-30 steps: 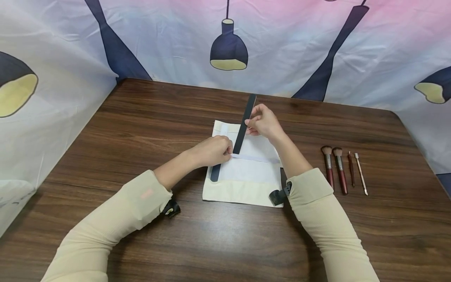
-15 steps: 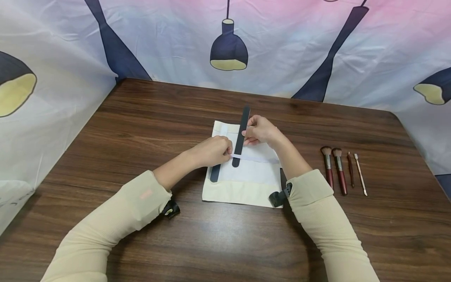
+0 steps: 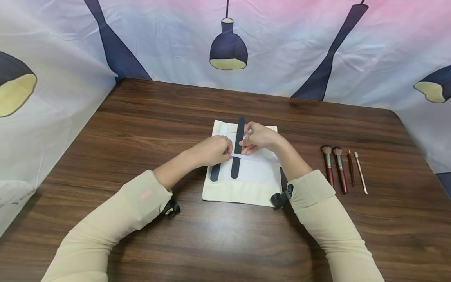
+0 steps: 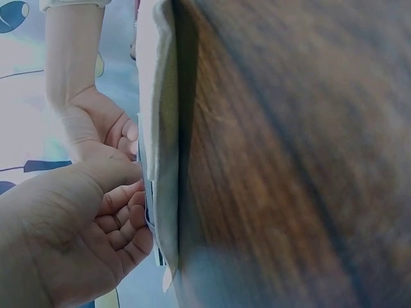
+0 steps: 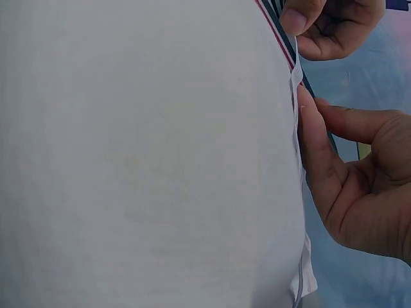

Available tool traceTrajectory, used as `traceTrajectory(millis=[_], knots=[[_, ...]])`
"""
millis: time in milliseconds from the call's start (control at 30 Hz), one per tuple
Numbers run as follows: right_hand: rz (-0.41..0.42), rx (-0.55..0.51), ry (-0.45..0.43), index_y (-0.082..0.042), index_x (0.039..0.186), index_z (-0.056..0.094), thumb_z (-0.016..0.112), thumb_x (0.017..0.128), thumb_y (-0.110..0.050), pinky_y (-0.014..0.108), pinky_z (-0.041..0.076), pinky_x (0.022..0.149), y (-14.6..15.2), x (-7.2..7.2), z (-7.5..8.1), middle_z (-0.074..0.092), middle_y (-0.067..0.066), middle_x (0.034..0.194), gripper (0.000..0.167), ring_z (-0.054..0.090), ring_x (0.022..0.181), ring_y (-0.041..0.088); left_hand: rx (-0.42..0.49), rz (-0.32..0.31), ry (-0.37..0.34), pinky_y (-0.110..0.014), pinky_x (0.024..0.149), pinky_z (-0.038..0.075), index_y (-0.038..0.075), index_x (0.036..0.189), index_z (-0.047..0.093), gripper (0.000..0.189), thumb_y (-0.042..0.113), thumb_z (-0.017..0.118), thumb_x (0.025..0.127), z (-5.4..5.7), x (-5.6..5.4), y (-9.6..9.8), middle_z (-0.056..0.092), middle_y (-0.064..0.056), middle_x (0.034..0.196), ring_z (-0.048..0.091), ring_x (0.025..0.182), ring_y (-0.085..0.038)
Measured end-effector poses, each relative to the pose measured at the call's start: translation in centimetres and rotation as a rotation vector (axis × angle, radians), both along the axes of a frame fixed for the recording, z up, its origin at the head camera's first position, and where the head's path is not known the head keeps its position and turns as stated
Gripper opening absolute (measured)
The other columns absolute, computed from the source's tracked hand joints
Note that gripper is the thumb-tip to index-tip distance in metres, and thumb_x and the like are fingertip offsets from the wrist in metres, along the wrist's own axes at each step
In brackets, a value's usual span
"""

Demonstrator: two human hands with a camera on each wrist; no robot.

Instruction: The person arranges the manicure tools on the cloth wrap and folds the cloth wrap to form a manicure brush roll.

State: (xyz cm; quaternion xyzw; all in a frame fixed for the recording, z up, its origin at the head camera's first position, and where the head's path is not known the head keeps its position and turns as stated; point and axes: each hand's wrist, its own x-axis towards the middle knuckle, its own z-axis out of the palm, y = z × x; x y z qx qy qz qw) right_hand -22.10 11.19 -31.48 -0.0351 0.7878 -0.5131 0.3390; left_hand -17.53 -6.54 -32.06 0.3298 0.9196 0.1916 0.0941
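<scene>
The dark strip (image 3: 240,131) lies lengthwise over the cloth case (image 3: 232,192), slipped under a narrow white band (image 3: 237,156); its far end pokes just past the case's far edge and its near end stops close to the cream flap along the near edge. My right grip (image 3: 258,137) is clamped on the strip, thumb and fingers pinching it on the far side of the band. My left grip (image 3: 213,150) is pinched together on the band, just left of the strip. Under that hand, near the case's left edge, a second dark strip (image 3: 215,172) shows its near end, and a pale strip (image 3: 223,128) shows by the far left corner. The case lies flat on the counter (image 3: 218,243), well in from its far edge. Off toward the counter's right edge, apart from the case, sit two brushes (image 3: 340,168), a thin red tool (image 3: 350,168) and a slim pale tool (image 3: 361,172), side by side. Beyond the far edge hangs a backdrop (image 3: 176,43) printed with lamps.
</scene>
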Motion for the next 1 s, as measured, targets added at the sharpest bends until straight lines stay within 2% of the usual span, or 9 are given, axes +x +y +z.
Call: traceTrajectory(millis=[133,267,500,767,1000], knots=[[0.013,0.042,0.003,0.0,0.111,0.029,0.055,0.087,0.005,0.024,0.051,0.054,0.1,-0.1,0.0,0.059,0.013,0.076,0.035,0.062,0.056,0.014,-0.002,-0.003,0.007,-0.024,0.057,0.038,0.002,0.081,0.062,0.004,0.005,0.061,0.084,0.0,-0.1,0.1,0.051,-0.003,0.068,0.047,0.062,-0.014],[0.063,0.137,0.053,0.001,0.107,0.035,0.062,0.084,0.0,0.023,0.048,0.055,0.3,0.0,0.0,0.059,0.009,0.07,0.036,0.059,0.056,0.013,-0.006,-0.005,0.007,-0.024,0.058,0.039,0.002,0.082,0.062,0.004,0.005,0.061,0.084,0.0,-0.2,0.1,0.051,-0.003,0.069,0.048,0.062,-0.014],[0.151,0.278,0.079,-0.002,0.1,0.042,0.07,0.079,-0.007,0.021,0.034,0.046,0.1,0.1,-0.1,0.053,0.003,0.058,0.036,0.05,0.049,0.01,-0.017,0.005,-0.004,-0.025,0.059,0.04,0.002,0.083,0.062,0.004,0.006,0.061,0.085,-0.1,-0.2,0.0,0.051,-0.002,0.069,0.048,0.064,-0.014],[0.19,0.35,0.11,-0.003,0.09,0.043,0.071,0.077,-0.007,0.021,0.035,0.044,-0.4,0.4,0.1,0.053,0.003,0.057,0.031,0.048,0.047,0.01,-0.013,0.001,0.003,-0.025,0.06,0.04,0.002,0.083,0.062,0.004,0.005,0.061,0.084,0.0,-0.1,0.0,0.052,-0.003,0.071,0.048,0.064,-0.014],[0.218,0.418,0.137,-0.003,0.091,0.043,0.07,0.079,-0.008,0.021,0.036,0.043,-0.8,0.7,0.3,0.054,0.004,0.058,0.03,0.05,0.047,0.01,-0.019,-0.008,0.015,-0.025,0.06,0.04,0.002,0.081,0.061,0.003,0.005,0.062,0.083,0.0,0.0,0.0,0.051,-0.003,0.07,0.048,0.064,-0.014]])
